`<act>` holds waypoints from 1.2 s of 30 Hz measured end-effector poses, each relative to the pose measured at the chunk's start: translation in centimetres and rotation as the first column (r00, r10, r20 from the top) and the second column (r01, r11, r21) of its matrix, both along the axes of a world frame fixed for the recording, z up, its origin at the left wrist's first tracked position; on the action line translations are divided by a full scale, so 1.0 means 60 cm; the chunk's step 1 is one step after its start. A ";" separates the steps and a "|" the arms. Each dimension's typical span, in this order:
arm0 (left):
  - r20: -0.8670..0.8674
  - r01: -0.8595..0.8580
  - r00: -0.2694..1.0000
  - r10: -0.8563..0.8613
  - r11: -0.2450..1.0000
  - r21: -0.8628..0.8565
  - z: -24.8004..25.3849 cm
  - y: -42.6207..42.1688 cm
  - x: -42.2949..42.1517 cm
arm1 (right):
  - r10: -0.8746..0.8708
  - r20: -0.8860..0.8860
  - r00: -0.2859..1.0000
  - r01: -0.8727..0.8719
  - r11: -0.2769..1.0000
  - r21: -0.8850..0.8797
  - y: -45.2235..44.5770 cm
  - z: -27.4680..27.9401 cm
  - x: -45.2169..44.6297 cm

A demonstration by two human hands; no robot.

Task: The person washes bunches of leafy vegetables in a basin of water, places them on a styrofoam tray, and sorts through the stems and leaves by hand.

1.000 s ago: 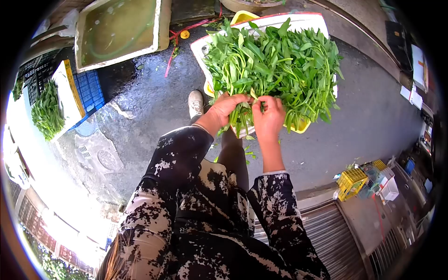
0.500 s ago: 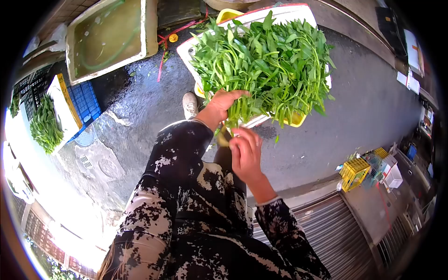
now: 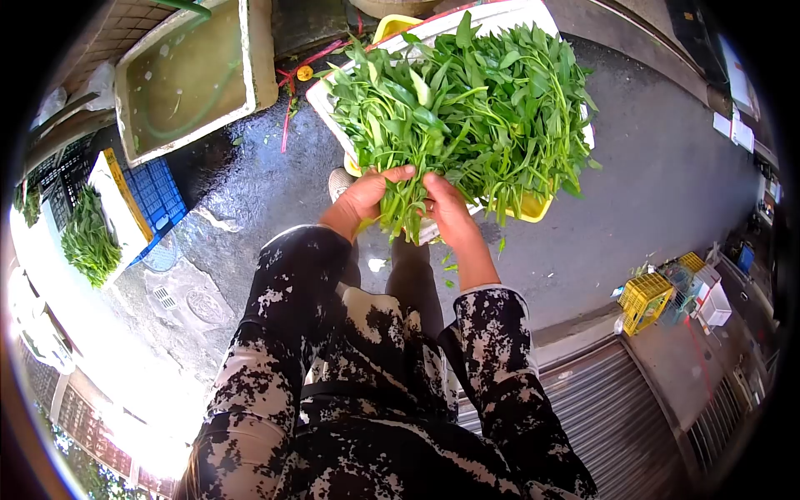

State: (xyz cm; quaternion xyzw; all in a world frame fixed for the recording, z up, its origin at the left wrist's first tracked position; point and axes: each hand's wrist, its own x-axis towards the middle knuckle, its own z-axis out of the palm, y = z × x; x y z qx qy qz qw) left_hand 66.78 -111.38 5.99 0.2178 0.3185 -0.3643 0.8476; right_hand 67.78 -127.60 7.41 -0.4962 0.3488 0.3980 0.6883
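Long-stemmed leafy greens that look like water spinach point(image 3: 492, 108) are heaped on a white foam box lid or tray point(image 3: 329, 117) with a reddish rim. At its near edge, my left hand point(image 3: 364, 200) grips a bunch of stems point(image 3: 403, 208) from the left side, thumb laid across the top. My right hand point(image 3: 448, 210) is closed on the same bunch from the right, its fingertips partly hidden among the stems. The cut stem ends hang below both hands. Yellow plastic point(image 3: 533, 206) shows beneath the tray.
A foam tub of murky water point(image 3: 179, 87) stands at upper left. Below it are a blue crate point(image 3: 157, 190) and a white box with more greens point(image 3: 87, 237). A yellow crate point(image 3: 643, 302) sits at right, near a roller shutter point(image 3: 575, 417). Stem scraps lie on the ground.
My right hand has moved up from below the stem ends to close on the bunch beside my left hand. My left hand has shifted slightly left and down. More green scraps lie on the ground.
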 end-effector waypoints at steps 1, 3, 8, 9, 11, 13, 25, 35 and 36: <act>-0.019 -0.047 0.999 0.048 0.998 0.049 0.004 -0.005 0.000 | 0.188 0.043 0.981 -0.183 0.978 -0.098 0.008 0.002 0.005; -0.027 -0.038 0.999 0.040 0.997 0.072 0.001 -0.004 -0.002 | 0.344 0.143 0.928 -0.304 0.920 -0.246 0.019 -0.003 0.009; -0.084 -0.019 0.996 0.021 1.000 0.021 -0.042 0.021 -0.028 | 0.044 0.182 0.982 0.000 0.972 -0.235 0.013 0.035 0.013; 0.030 0.042 0.999 -0.043 0.999 0.017 -0.049 0.025 -0.033 | 0.169 0.320 0.932 -0.028 0.916 -0.401 0.018 0.039 0.011; 0.015 -0.046 0.999 0.047 0.999 -0.006 -0.027 0.011 -0.036 | 0.518 0.352 0.779 -0.070 0.631 -0.773 0.041 0.069 0.007; -0.005 -0.199 0.980 0.200 0.976 -0.091 0.010 -0.005 -0.030 | 0.748 0.419 0.514 0.098 0.434 -0.896 0.061 0.067 -0.009; -0.038 -0.178 0.984 0.175 0.978 -0.105 0.095 -0.007 -0.015 | 0.666 0.582 0.467 0.119 0.604 -0.788 0.088 0.158 -0.047; 0.120 -0.288 0.945 0.303 0.949 -0.130 0.263 0.021 0.032 | 0.243 0.827 0.507 0.353 0.817 -0.456 0.080 0.331 -0.107; 0.183 -0.325 0.919 0.350 0.934 -0.149 0.281 0.028 0.039 | 0.283 0.810 0.514 0.345 0.796 -0.497 0.060 0.343 -0.129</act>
